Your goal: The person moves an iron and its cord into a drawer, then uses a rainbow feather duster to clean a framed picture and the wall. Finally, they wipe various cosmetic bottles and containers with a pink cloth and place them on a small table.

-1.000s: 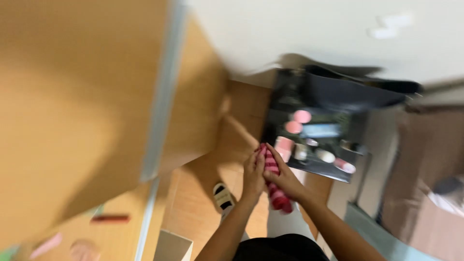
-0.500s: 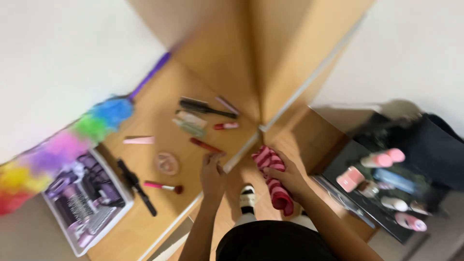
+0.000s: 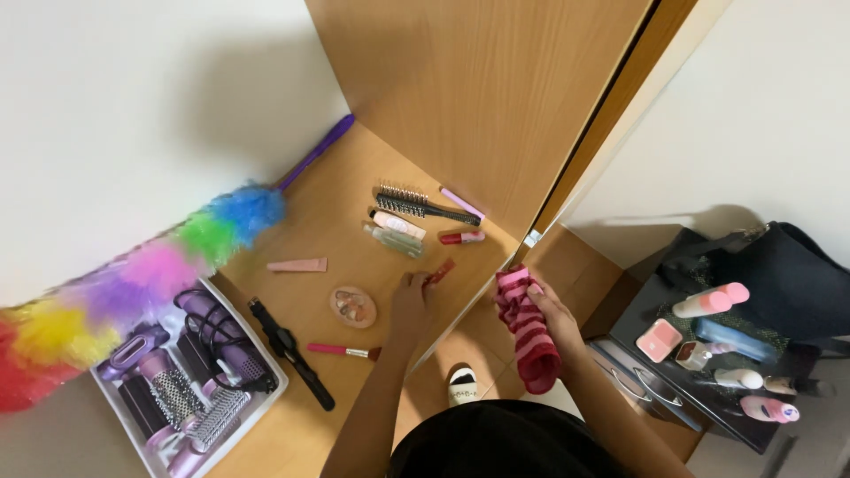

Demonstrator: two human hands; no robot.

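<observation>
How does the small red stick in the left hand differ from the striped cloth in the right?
The red stick is small, rigid and plain; the striped cloth is larger, soft, banded pink and red. The left hand pinches the stick over the wooden shelf; the right hand holds the cloth hanging off it. Both reddish.

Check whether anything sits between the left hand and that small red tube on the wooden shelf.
Nothing visible does: the left hand already has its fingertips on the small red tube. The right hand holds a striped cloth.

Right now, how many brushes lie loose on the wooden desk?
1: a black hairbrush near the upright wooden panel. More brush heads sit in the white tray, not loose.
</observation>
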